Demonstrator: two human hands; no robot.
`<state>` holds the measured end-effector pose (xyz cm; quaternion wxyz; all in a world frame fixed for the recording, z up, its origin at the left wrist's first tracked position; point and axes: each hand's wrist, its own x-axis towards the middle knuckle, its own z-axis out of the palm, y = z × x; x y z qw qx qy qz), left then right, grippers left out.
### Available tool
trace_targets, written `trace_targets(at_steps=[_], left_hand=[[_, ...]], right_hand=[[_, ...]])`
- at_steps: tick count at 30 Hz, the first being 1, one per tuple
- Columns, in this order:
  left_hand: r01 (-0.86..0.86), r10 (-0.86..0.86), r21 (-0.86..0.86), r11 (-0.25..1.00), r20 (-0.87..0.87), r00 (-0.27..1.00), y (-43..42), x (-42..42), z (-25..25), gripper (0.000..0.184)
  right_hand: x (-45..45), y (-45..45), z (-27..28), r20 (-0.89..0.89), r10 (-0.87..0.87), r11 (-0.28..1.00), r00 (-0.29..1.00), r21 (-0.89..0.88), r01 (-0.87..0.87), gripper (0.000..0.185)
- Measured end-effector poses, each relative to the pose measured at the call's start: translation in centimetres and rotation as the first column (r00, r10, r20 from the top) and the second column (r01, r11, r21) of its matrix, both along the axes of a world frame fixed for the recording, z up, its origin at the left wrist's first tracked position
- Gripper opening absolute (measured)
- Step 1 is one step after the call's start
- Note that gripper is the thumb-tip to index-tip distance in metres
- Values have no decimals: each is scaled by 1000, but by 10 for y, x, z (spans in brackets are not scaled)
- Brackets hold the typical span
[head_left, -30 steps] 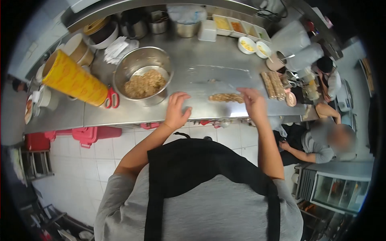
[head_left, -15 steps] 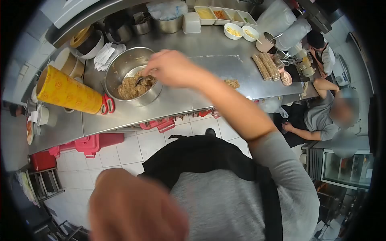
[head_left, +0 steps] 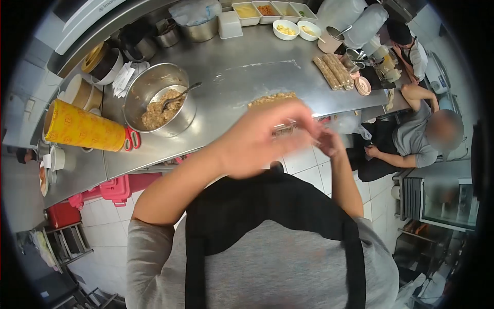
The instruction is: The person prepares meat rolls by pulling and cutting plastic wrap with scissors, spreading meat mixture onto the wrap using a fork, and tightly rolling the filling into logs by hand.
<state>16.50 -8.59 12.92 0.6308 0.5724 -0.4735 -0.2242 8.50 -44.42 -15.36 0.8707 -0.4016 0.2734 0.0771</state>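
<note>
My left hand point(head_left: 272, 136) is raised above the counter's front edge, blurred, its thumb and curved fingers apart and nothing visible in them. Close beside its fingertips is my right hand point(head_left: 330, 142), its fingers partly hidden and smeared. Just beyond the hands, a strip of minced filling point(head_left: 272, 98) lies on the steel counter point(head_left: 226, 98); my left hand covers part of the view there. To the left stands a steel mixing bowl point(head_left: 182, 114) with more minced filling point(head_left: 157, 114) inside. A spoon point(head_left: 180, 96) leans in it, its handle over the rim.
Red-handled scissors point(head_left: 132, 139) and a yellow patterned roll point(head_left: 85, 126) are left of the bowl. Wrapped rolls point(head_left: 333, 72) lie at the right. White bowls point(head_left: 286, 30) and containers point(head_left: 246, 14) line the back. A co-worker point(head_left: 411, 139) sits at the right; another person point(head_left: 411, 51) is behind.
My right hand has let go of the spoon and moved from the bowl toward me and right. My left hand has swung forward and right beside it. The spoon now rests in the bowl.
</note>
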Motion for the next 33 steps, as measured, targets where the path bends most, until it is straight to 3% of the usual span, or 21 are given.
trace_targets(at_steps=[1,3,6,10,12,13,18,20,23,27,33], left_hand=[[-51,88,136,989,-275,958,-3,4,-23,22],[-239,220,194,951,114,969,-3,14,-80,28],[-506,284,228,832,609,741,-17,6,-142,43],[-597,280,194,778,743,607,-73,-4,-178,60],[-676,287,161,719,817,500,-103,-1,-190,64],[-742,322,105,662,854,408,-113,3,-196,60],[-936,344,92,341,914,215,-84,21,-229,33],[-967,440,61,249,882,169,-54,17,-227,19],[-940,598,134,314,741,305,-20,30,-213,10],[-934,688,210,289,632,355,-14,82,-203,9],[-912,632,350,214,662,403,-23,147,-209,5]], right_hand=[[7,12,7,-33,47,999,998,-22,-48,28],[23,26,27,-71,123,990,990,-57,-127,29],[34,8,-10,-202,164,971,966,-140,-194,28],[40,21,45,-42,119,988,992,-92,-122,19],[48,20,54,18,122,991,992,53,-123,16],[53,20,60,31,132,987,991,90,-134,16],[79,14,76,71,114,958,991,256,-128,18],[86,11,80,59,117,955,991,268,-129,19],[100,9,84,52,159,944,986,283,-167,23],[143,14,83,38,78,963,996,254,-85,29],[195,17,60,-57,-9,990,998,143,17,30]])
